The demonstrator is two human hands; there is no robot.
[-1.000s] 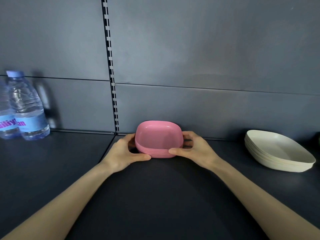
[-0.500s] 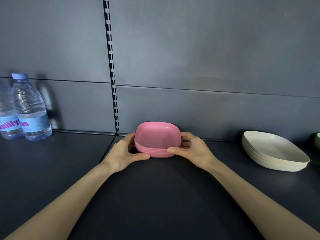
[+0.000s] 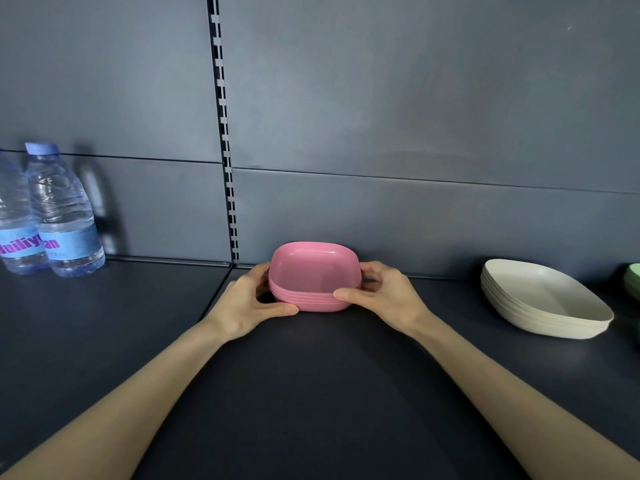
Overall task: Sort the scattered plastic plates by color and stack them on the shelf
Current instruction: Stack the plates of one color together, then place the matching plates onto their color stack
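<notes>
Little has changed in the last second. On the dark shelf (image 3: 311, 393), with the cream stack (image 3: 540, 299) well apart to the right, the pink plate stack (image 3: 313, 275) sits where it was, far centre against the back panel. It looks placed. The left hand (image 3: 247, 303) and right hand (image 3: 388, 299) still grasp its sides, thumbs on the near edge, fingers curled behind.

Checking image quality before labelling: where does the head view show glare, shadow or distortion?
Head view: sharp overall; a soft pale sheen on the back wall; the bottles cast a blurred shadow on it; wide-angle stretch skews the cream plates at the right edge; the pink plates are evenly lit.
</notes>
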